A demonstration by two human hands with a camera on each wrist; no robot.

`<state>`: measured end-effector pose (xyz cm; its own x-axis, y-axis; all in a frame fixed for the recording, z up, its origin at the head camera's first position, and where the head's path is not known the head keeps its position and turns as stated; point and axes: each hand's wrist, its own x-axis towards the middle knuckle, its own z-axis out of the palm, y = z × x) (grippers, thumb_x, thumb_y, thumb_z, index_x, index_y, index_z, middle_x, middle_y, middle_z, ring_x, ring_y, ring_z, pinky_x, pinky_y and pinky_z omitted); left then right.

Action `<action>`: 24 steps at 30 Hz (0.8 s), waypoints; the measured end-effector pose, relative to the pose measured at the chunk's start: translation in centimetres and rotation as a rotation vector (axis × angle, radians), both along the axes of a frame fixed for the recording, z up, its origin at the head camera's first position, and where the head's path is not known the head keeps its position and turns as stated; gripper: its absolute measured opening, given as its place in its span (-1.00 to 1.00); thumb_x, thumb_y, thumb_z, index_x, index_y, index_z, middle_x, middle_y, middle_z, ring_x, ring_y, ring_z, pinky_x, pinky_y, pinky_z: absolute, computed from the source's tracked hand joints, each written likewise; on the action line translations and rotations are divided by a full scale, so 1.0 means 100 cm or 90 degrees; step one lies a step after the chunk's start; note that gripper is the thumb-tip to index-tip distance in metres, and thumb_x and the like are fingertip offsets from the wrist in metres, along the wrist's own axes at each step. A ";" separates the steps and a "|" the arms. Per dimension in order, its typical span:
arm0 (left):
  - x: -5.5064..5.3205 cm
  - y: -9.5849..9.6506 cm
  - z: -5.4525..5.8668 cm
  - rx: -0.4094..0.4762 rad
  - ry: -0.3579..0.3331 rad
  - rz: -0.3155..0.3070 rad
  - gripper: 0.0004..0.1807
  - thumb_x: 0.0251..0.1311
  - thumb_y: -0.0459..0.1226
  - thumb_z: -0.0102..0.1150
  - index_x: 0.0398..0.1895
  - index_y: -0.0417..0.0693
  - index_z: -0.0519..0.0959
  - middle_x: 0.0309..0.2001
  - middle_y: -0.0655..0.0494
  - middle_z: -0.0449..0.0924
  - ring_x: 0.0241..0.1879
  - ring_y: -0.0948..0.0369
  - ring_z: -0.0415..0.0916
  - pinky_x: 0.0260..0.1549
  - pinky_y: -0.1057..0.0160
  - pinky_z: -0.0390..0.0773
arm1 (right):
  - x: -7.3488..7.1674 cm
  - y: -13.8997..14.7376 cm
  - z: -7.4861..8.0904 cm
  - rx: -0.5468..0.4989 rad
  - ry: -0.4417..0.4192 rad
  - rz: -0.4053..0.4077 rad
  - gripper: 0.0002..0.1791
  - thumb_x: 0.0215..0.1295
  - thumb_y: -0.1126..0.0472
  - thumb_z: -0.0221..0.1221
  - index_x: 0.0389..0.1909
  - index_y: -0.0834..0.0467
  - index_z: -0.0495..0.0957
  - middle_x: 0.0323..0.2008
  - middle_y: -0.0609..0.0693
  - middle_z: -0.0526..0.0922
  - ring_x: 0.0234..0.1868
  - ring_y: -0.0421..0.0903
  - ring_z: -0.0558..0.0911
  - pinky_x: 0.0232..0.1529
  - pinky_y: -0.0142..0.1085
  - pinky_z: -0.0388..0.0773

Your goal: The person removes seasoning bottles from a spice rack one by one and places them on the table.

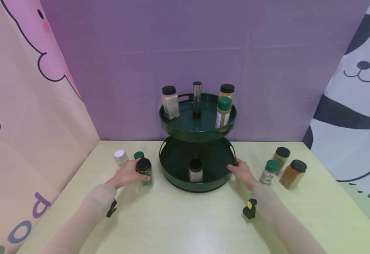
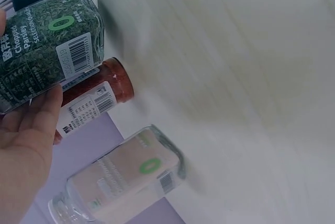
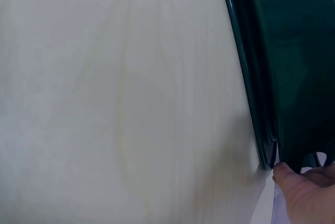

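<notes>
My left hand [image 1: 128,174] grips a square glass jar of chopped parsley [image 2: 52,41] with a black lid, left of a two-tier dark green turntable tray. The parsley jar is close over the table. Fingers and thumb of my right hand [image 1: 243,174] hold the right rim of the lower tier [image 1: 175,180], by its handle cutout. Inside that tier stands a black-lidded jar of pale powder [image 1: 196,173]. Behind the parsley are a green-capped bottle of red spice [image 2: 119,81] and a white-capped jar of pale pinkish contents [image 2: 131,174].
The upper tier [image 1: 191,135] bears a black-lidded pale jar [image 1: 171,105], a green-capped bottle [image 1: 223,116] and a black-lidded yellow jar [image 1: 227,92]. Right of my right hand stand a green-capped bottle [image 1: 267,173], an orange jar [image 1: 292,176] and a brown jar [image 1: 280,159].
</notes>
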<state>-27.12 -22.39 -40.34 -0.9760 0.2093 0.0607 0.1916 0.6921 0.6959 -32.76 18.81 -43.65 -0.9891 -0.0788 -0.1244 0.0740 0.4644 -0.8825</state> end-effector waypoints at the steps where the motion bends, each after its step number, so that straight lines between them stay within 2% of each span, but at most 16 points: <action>1: 0.000 0.000 -0.001 -0.001 -0.001 0.001 -0.35 -0.21 -0.22 0.44 0.04 -0.25 0.46 -0.01 -0.15 0.56 0.03 -0.04 0.48 0.08 -0.06 0.41 | 0.000 0.000 0.000 0.000 -0.001 0.000 -0.40 0.35 0.23 -0.10 0.33 0.41 0.02 0.26 0.38 0.23 0.27 0.21 0.28 0.27 -0.01 0.25; 10: -0.002 -0.004 -0.009 0.010 -0.016 0.010 -0.32 -0.22 -0.25 0.44 0.06 -0.29 0.43 0.03 -0.20 0.53 0.06 -0.07 0.45 0.12 -0.07 0.38 | 0.001 0.000 0.001 0.000 -0.010 -0.005 -0.39 0.35 0.22 -0.11 0.34 0.39 0.00 0.27 0.37 0.21 0.28 0.21 0.26 0.28 0.01 0.23; 24: 0.001 -0.008 -0.012 0.036 -0.022 0.006 -0.30 -0.19 -0.29 0.42 0.10 -0.35 0.39 0.07 -0.27 0.48 0.11 -0.12 0.40 0.16 -0.11 0.32 | 0.002 0.000 0.001 0.004 -0.004 0.001 -0.40 0.35 0.21 -0.11 0.33 0.39 0.03 0.25 0.37 0.25 0.27 0.20 0.28 0.28 0.00 0.24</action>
<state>-27.00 -23.14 -41.54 -0.9797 0.1967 0.0379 0.1598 0.6534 0.7399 -32.59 18.82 -43.53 -0.9883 -0.0790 -0.1307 0.0788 0.4695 -0.8794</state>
